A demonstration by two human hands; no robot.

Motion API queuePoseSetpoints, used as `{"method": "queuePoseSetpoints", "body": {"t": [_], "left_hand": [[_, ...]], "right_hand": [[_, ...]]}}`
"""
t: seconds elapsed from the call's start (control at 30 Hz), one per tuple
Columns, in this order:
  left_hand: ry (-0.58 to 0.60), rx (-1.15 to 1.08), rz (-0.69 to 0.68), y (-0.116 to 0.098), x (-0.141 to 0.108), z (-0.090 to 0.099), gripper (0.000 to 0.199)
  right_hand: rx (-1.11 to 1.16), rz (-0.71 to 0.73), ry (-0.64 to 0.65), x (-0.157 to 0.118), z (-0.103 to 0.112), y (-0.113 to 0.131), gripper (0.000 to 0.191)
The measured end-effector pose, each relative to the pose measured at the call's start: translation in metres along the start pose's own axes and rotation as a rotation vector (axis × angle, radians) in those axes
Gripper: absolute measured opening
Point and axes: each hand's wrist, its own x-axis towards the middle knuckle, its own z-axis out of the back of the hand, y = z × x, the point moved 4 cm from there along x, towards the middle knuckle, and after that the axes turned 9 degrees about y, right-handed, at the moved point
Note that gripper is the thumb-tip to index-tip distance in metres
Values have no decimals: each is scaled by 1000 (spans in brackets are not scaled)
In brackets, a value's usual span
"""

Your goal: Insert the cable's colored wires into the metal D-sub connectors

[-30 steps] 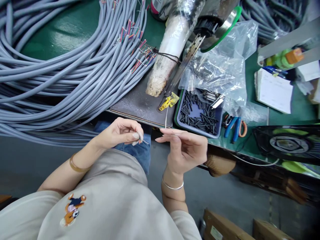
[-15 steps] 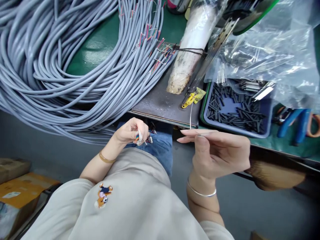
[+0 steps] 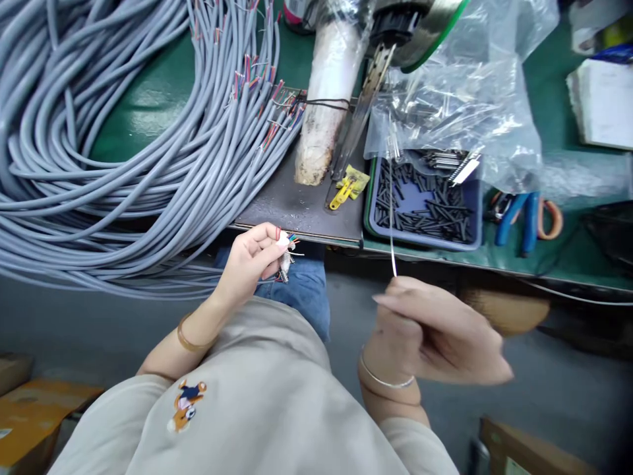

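My left hand [image 3: 257, 257] pinches the stripped end of a cable, with coloured wires [image 3: 293, 239] fanning out past the thumb and a small metal-pinned piece partly hidden below the fingers. Over the floor in front of the bench, my right hand [image 3: 435, 330], blurred, has its thumb and forefinger closed on a thin silvery solder wire [image 3: 392, 244]. That strand runs up over the tray toward a green-rimmed spool [image 3: 435, 33]. The purple-blue tray [image 3: 475, 224] holds many short black tubes [image 3: 445, 218].
Grey cables [image 3: 163, 178] with stripped ends cover the bench's left. A plastic-wrapped white cylinder [image 3: 326, 86] lies beside a perforated metal rod [image 3: 376, 76] and a yellow clip-like piece [image 3: 342, 194]. Clear bags [image 3: 475, 99] overlap the tray; blue-handled pliers [image 3: 529, 224] lie right of it.
My right hand has moved lower, pulling the strand into a long, nearly straight line. My left hand has turned and risen slightly, showing more coloured wire ends. The view has shifted right.
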Motion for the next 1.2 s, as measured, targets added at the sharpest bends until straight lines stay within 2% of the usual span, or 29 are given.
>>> {"method": "queuePoseSetpoints", "body": {"t": [0.03,0.07,0.13,0.23,0.4,0.63,0.73,0.87,1.03,1.2], "left_hand": [[-5,11,-5,1,0,-2,34],[-9,23,-9,1,0,-3,34],[-9,48,-16,2,0,-6,32],[8,58,-37,1,0,-11,30],[24,91,-50,1,-1,-15,31],[17,133,-129,2,-6,-17,27],[-4,142,-160,3,-8,-16,24],[-24,163,-135,4,-8,-14,25],[-19,173,-126,3,-7,-13,24],[-14,162,-128,3,-7,-14,26]], "right_hand": [[-22,48,-35,4,-1,4,14],[-48,28,-48,9,-4,4,11],[-61,-99,-34,17,-12,-1,13],[23,-260,58,22,-25,-12,12],[226,-371,188,25,-41,-26,10],[345,-470,222,29,-50,-31,14],[308,-450,217,28,-49,-29,16],[228,-366,210,28,-46,-25,17],[156,-350,176,26,-41,-26,17],[42,-192,140,22,-38,-15,15]]}}
